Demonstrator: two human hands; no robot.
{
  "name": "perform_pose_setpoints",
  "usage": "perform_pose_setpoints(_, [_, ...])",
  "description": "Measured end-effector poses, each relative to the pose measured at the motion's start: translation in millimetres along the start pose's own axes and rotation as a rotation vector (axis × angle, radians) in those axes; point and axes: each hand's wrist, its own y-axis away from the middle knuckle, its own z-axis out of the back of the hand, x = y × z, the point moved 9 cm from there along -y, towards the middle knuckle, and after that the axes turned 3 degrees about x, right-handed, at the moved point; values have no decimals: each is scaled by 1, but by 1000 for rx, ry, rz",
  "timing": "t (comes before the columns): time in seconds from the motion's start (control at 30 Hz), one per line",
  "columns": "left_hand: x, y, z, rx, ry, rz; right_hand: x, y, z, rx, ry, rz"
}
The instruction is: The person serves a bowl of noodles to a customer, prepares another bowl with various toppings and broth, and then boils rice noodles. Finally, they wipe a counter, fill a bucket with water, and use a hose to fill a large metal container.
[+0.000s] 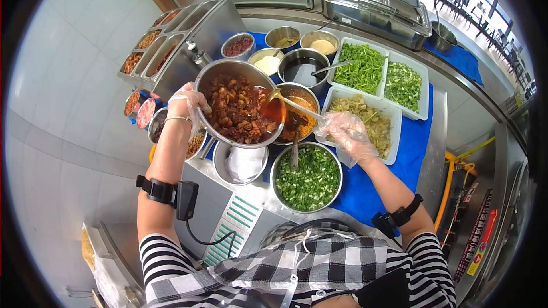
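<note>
My left hand (191,104), in a clear plastic glove, grips the rim of a steel bowl (201,82) and holds it tilted to the right. Chunks of brown stewed meat (234,108) lie in it, with red oil pooled at its lower right side. In my gloved right hand (349,134) is the handle of a ladle (275,97), whose head is at the bowl's right rim, by the oil. Under that rim stands a steel pot (308,94) of orange-brown sauce, partly hidden. A bowl of chopped scallions (305,179) sits just below, a spoon handle (294,151) over its edge.
White trays hold leafy greens (359,67), chopped greens (403,85) and pale pickled vegetables (371,117). Dark liquid (299,71) fills a pot behind. Steel condiment bins (165,40) stand left, a chafing dish (377,5) at the back.
</note>
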Motion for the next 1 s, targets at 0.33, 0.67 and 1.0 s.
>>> perform_pose_setpoints(0.33, [-2, -8, 3, 30, 50, -50, -7, 6, 11, -41, -15, -89])
perform_pose_setpoints(0.67, [-2, -8, -3, 24, -18, -41, -12, 16, 24, -46, 62, -181])
perform_pose_setpoints(1.0, [-6, -10, -9, 28, -55, -49, 16, 5, -2, 174, 339, 77])
